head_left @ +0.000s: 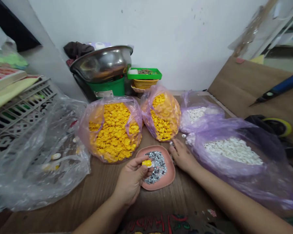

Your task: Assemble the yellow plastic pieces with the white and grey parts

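Observation:
My left hand (pixel 133 178) is closed, pinching a small yellow-and-white plastic piece (pixel 146 163) between thumb and fingers. It is above the left part of a pink dish (pixel 169 178) that holds many small silvery, nut-like metal parts (pixel 158 164). To the right of the dish, my right hand (pixel 183 155) rests low over the table with its fingers stretched out and apart. A tiny white spot shows by its fingertips; I cannot make out what it is. Beyond the hands stand a wide bag of yellow pieces (pixel 116 133) and a second bag of yellow pieces (pixel 162 125).
On the right lie a purple bag of white pieces (pixel 231 149) and a smaller bag of white pieces (pixel 197 113). A clear plastic bag (pixel 44 175) with a few yellow-and-white pieces spreads at left, beside a grey crate (pixel 21 113). A steel basin (pixel 104 63) and green tray (pixel 156 74) stand behind.

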{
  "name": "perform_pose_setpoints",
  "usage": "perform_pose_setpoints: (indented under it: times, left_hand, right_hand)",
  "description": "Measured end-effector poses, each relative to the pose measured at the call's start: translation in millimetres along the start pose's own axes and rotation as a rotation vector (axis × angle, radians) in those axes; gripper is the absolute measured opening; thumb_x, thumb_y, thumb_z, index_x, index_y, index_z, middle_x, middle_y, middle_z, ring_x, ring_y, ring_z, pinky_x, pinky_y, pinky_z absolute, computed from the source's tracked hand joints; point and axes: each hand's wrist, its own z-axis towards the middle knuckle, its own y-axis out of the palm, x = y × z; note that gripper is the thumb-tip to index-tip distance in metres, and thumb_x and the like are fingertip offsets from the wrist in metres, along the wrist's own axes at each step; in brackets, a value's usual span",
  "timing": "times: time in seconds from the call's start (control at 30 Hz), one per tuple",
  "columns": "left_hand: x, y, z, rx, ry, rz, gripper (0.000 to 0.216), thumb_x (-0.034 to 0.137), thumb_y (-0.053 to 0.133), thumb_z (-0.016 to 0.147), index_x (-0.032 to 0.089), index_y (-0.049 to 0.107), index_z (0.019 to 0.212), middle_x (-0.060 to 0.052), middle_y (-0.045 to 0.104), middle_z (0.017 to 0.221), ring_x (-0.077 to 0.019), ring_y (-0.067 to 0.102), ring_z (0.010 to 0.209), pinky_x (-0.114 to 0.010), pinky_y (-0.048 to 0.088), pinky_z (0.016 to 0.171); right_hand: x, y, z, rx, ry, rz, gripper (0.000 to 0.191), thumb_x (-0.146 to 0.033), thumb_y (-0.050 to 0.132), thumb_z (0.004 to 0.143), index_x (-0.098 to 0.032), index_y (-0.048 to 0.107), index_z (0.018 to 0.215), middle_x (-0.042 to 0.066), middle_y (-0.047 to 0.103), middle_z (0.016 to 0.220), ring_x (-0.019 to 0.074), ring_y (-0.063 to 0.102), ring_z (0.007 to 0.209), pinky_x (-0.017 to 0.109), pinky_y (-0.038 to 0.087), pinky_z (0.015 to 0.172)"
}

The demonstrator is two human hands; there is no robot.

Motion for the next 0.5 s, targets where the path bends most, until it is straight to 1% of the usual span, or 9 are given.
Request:
perform_pose_setpoints:
  times: [0.07, 0.13, 0.23, 0.3, 0.43, 0.5]
  left_hand:
    - [-1, 0, 1, 0.021, 0.02, 0.055, 0.038, 0.028, 0.082, 0.039, 0.014, 0.068, 0.072, -0.002, 0.068, 0.063, -0.0107, 0.061, 0.051, -0.02, 0.049, 0.052]
    - [-1, -1, 2, 0.027, 0.029, 0.107, 0.038, 0.028, 0.081, 0.04, 0.014, 0.068, 0.073, -0.003, 0.069, 0.065, -0.0113, 0.061, 0.052, -0.021, 0.049, 0.053]
    - [1, -2, 4, 0.022, 0.026, 0.158, 0.037, 0.028, 0.08, 0.042, 0.014, 0.069, 0.075, -0.005, 0.07, 0.069, -0.0128, 0.062, 0.056, -0.022, 0.05, 0.055]
    - [3, -3, 6, 0.045, 0.018, 0.157, 0.038, 0.027, 0.08, 0.04, 0.015, 0.069, 0.074, -0.004, 0.07, 0.07, -0.0132, 0.063, 0.056, -0.022, 0.051, 0.055]
    - [6, -3, 8, 0.09, 0.005, 0.159, 0.041, 0.027, 0.082, 0.035, 0.016, 0.069, 0.073, -0.004, 0.071, 0.071, -0.0131, 0.062, 0.055, -0.021, 0.052, 0.055]
    - [6, -2, 9, 0.087, 0.01, 0.188, 0.041, 0.029, 0.081, 0.036, 0.016, 0.069, 0.073, -0.004, 0.071, 0.071, -0.0137, 0.063, 0.056, -0.021, 0.052, 0.055]
  right_hand:
    - [-9, 2, -3, -0.023, -0.004, 0.085, 0.039, -0.032, 0.032, 0.086, -0.018, 0.047, 0.12, 0.013, 0.052, 0.12, 0.0237, 0.045, 0.115, 0.045, 0.036, 0.095]
    - [-20, -1, -4, -0.038, 0.004, 0.157, 0.038, -0.032, 0.031, 0.087, -0.019, 0.05, 0.117, 0.011, 0.054, 0.119, 0.0223, 0.046, 0.115, 0.044, 0.037, 0.096]
    - [-36, -14, -5, -0.058, 0.006, 0.218, 0.038, -0.031, 0.03, 0.088, -0.016, 0.053, 0.115, 0.013, 0.052, 0.121, 0.0214, 0.044, 0.116, 0.043, 0.036, 0.097]
    - [-44, -27, -8, -0.063, -0.011, 0.227, 0.038, -0.03, 0.031, 0.087, -0.014, 0.053, 0.114, 0.014, 0.052, 0.121, 0.021, 0.044, 0.116, 0.042, 0.035, 0.098]
    - [-46, -46, -12, -0.036, -0.073, 0.191, 0.036, -0.026, 0.036, 0.085, -0.014, 0.052, 0.115, 0.013, 0.051, 0.122, 0.0209, 0.041, 0.119, 0.042, 0.033, 0.1]
    - [-40, -49, -7, -0.025, -0.053, 0.167, 0.036, -0.025, 0.039, 0.084, -0.015, 0.049, 0.117, 0.013, 0.048, 0.125, 0.022, 0.037, 0.121, 0.044, 0.031, 0.1]
